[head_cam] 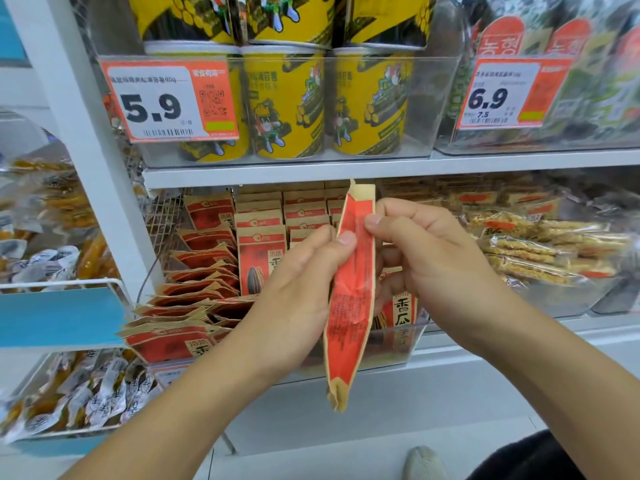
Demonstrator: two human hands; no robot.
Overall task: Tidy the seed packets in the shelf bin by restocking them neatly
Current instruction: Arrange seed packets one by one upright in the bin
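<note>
Held up in front of the middle shelf, the long red-and-tan kraft-paper seed packet (351, 292) stands nearly upright, seen edge-on, its long axis vertical with one crimped end up by the shelf lip and the other hanging low and near. The left hand (298, 282) pinches its left edge with thumb against fingers (346, 237); the right hand (426, 251) pinches the right edge higher up. It looks light, crinkly and easily creased, so the sealed ends seem the safer hold. Behind it, the clear plastic shelf bin (398, 355) holds upright rows at the far right and toppled packets (194, 299) at the left.
</note>
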